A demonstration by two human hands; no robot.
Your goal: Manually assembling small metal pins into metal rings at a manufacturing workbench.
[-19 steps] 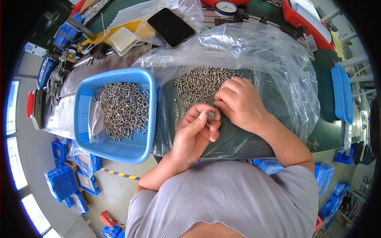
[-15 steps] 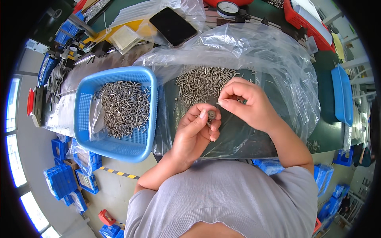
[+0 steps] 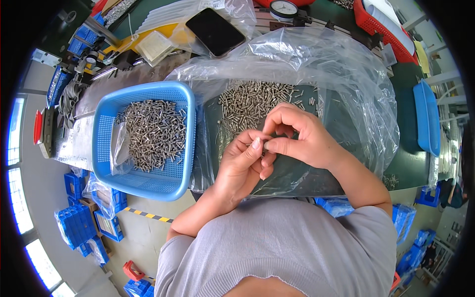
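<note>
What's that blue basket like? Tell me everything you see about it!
The blue basket is a shallow, rectangular plastic tray with rounded corners and mesh-like, perforated walls and floor. It sits flat on the bench, to the left of both hands, and neither hand touches it. Inside lies a heap of small silvery metal pieces, plus a crumpled bit of clear plastic at its left side. Its right rim meets the big clear plastic bag.

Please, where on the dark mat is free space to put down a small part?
Free: the dark mat under the clear plastic bag, right of the right hand, and the strip near the blue mesh basket. Crowded: the loose pile of small metal pins above both hands, and the basket itself.
</note>
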